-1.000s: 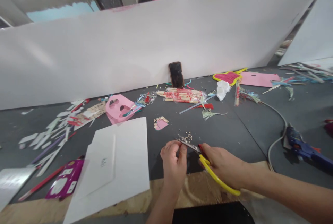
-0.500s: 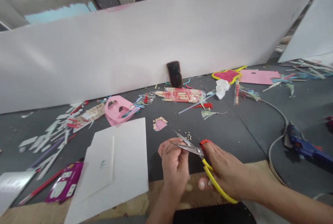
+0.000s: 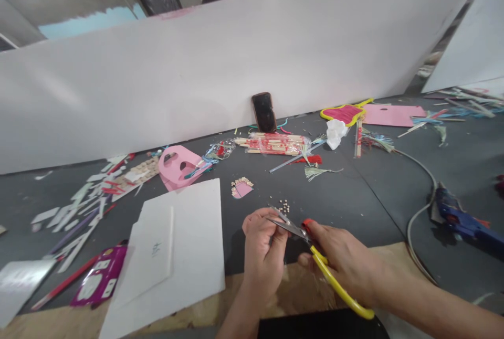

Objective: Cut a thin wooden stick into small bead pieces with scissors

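Note:
My right hand (image 3: 342, 260) grips yellow-and-red-handled scissors (image 3: 315, 255), whose metal blades point left toward my left hand. My left hand (image 3: 262, 247) is pinched shut at the blade tips on something too small to make out. Both hands hover over the front edge of the dark table (image 3: 354, 197), just above a strip of bare plywood (image 3: 299, 286). A small pile of tan beads (image 3: 284, 206) lies just beyond the blades. A little pink piece edged with beads (image 3: 242, 188) lies farther back.
White sheets (image 3: 177, 244) lie left of my hands, a purple card (image 3: 100, 278) beside them. A blue glue gun (image 3: 462, 221) with its cable sits at right. A phone (image 3: 263, 112) leans on the white partition (image 3: 197, 71). Pink cut-outs, wrapped sticks and paper scraps litter the table.
The scissor blades opened wider half a second ago and have since closed down. My right hand shifted slightly right and lower; my left hand stayed pinched at the blade tips.

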A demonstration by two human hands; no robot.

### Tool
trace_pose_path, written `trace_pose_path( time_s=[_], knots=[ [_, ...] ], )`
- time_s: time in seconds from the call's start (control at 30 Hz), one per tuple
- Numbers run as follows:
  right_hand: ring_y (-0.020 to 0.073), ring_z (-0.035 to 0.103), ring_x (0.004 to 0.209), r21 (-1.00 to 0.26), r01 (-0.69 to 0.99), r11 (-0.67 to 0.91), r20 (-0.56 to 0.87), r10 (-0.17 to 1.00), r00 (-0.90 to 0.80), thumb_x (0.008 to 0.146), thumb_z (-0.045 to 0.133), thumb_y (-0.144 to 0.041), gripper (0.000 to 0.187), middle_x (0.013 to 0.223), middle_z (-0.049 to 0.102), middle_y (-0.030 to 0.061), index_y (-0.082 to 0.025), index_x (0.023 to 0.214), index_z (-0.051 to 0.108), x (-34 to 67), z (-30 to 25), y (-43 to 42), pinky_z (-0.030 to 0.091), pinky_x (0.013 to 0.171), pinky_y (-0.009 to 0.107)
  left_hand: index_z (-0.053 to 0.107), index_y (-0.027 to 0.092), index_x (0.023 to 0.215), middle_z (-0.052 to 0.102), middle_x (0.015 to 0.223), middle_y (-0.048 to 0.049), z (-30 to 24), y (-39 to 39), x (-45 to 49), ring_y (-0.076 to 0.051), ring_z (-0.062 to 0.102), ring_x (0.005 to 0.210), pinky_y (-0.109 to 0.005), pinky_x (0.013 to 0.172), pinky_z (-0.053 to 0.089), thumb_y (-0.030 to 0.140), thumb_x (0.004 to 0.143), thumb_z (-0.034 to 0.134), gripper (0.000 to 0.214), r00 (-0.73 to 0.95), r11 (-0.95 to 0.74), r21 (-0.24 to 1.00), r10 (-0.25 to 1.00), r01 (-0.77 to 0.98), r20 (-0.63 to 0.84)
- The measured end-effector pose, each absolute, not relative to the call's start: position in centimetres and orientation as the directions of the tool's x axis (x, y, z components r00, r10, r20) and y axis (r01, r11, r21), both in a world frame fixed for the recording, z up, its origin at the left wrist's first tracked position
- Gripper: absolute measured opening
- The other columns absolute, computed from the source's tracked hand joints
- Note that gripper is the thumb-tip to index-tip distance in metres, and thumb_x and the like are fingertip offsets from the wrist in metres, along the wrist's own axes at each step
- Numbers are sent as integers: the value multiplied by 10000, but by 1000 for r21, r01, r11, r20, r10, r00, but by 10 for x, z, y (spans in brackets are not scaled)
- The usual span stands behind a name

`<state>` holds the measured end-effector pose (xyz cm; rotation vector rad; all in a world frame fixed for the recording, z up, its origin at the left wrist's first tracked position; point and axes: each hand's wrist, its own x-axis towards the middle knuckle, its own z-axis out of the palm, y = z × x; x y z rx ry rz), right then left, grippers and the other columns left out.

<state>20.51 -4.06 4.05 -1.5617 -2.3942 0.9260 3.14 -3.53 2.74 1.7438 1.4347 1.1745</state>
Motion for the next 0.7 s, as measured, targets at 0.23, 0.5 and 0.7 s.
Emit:
trace_pose_path(
  time_s=[0.23,0.5,0.7],
  knots=[
    [228,641,726,-508,820,263,-253,865,-434,901,388,-240,126,838,669,77,-192,988,465,209,38,-35,363,601,296,622,202,780,673,936,-65,25,-36,33,-243,564,1016,-448,934,349,223,899,445,214,70,-298,774,947,558,314],
    [178,603,618,-517,825,228,-292,859,-420,823,415,-122,103,735,661,43,-215,838,455,209,21,-32,346,556,261,536,191,622,670,749,-11,22,-34,39,-224,581,912,-430,896,319,171,887,464,275,18,-291,680,925,673,378],
    [200,603,653,-485,828,279,-218,879,-424,911,420,-406,208,789,661,57,-206,931,474,214,24,-24,386,581,279,632,218,746,703,871,-23,10,-29,34,-227,595,936,-418,873,347,219,899,475,219,-8,-218,740,957,636,289]
  ],
)
